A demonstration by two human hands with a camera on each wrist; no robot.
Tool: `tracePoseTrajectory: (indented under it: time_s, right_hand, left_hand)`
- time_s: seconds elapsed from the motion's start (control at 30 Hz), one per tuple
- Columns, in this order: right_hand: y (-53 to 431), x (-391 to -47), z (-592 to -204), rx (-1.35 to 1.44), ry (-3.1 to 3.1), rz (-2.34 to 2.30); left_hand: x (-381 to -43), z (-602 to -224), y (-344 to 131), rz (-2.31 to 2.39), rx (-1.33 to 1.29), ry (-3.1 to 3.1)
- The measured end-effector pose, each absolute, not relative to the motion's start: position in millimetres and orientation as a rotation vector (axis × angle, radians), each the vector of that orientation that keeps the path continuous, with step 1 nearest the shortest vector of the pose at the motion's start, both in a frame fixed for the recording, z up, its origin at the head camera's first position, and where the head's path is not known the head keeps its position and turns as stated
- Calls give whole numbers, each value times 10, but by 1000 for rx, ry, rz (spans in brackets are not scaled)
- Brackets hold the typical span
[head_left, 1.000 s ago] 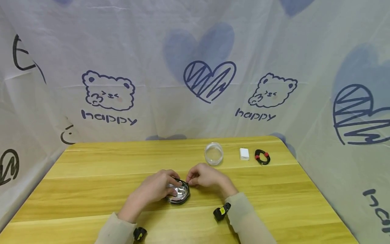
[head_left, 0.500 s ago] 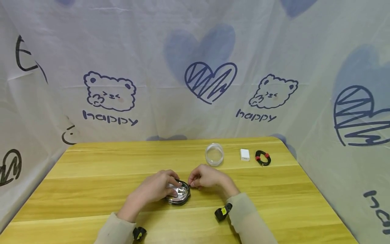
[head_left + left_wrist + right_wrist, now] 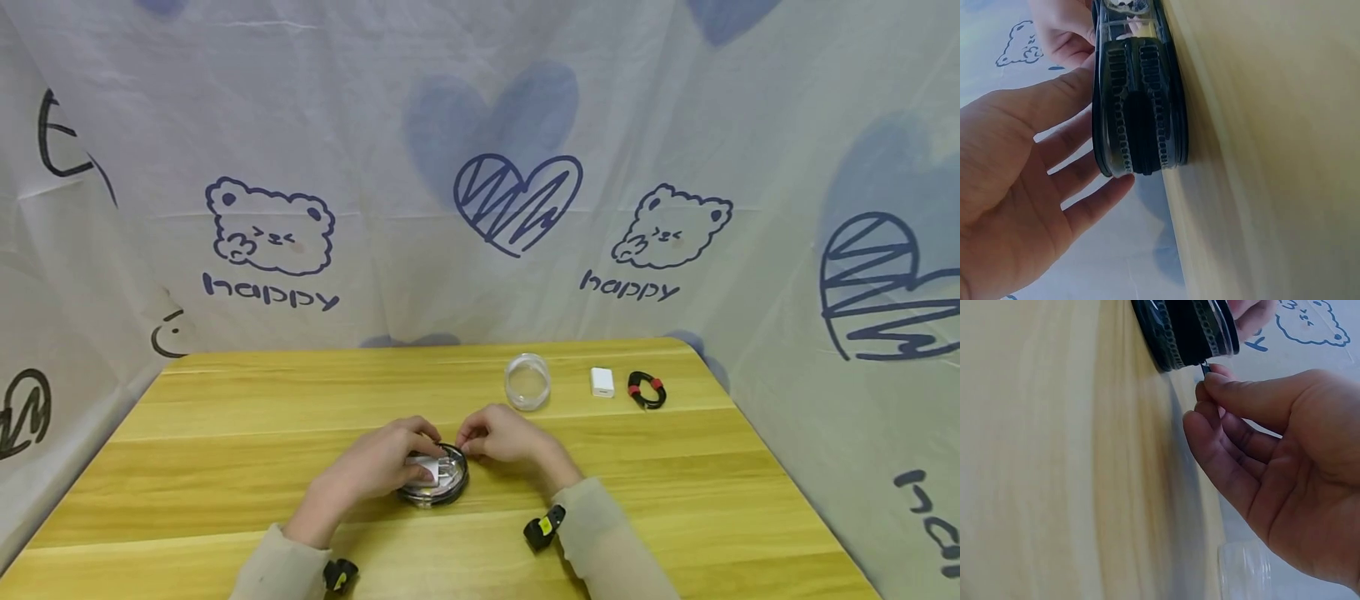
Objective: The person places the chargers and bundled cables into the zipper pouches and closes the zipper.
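Observation:
A round, clear-topped zip case with black edging lies on the table. A white plug charger with metal prongs shows through its top. My left hand holds the case from the left, thumb over the top and fingers toward the far rim. The left wrist view has the black zip band along its side, below the left thumb. On the right, my right hand pinches the small dark zip pull between thumb and index finger, close against the case's side.
Behind the hands stands a clear round container. To its right are a white charger block and a coiled black cable with red ties. A printed cloth hangs along the table's back edge.
The right hand has shifted slightly left toward the case in the last half second. Glare on the clear top has lessened, so the white charger shows more plainly. The left hand keeps its hold.

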State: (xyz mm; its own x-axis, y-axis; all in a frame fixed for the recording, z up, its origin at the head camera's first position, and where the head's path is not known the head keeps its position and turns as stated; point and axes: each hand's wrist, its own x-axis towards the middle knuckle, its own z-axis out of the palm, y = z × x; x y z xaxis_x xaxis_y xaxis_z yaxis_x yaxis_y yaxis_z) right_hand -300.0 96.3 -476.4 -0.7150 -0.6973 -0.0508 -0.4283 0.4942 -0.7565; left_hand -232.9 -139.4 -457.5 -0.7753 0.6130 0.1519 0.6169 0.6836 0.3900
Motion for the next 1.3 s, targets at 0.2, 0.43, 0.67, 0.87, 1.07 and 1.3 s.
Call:
tracePoseTrajectory:
  time_s: [0.2,0.43,0.67,0.87,1.07,1.3]
  right_hand:
    - [947,-2990,-4769,-934,2406,-1081]
    - [957,-3001,-4785,-908,2393,-1085]
    - [1008,-3016,-4788,-933,2364,-1049]
    - [1093,-3034,-4749,-939,2317,-1010]
    - [1108,-3040,-4762,-901,2278,-1041]
    - [1097,-3027,-4760,-873,2281,-1076]
  left_hand:
    - [-2331,-4579,-1387,-665,-1099,-2854]
    - [-2326,-4607,-1362,-673,-1019,-2896]
    - [-2308,-4587,-1310,-676,-922,-2967]
    - [-2283,-4566,-1303,-681,-894,-2963]
    - [-2283,-4557,-1316,-689,-904,-2961]
    - [-2293,-4572,-1335,-711,-924,-2946]
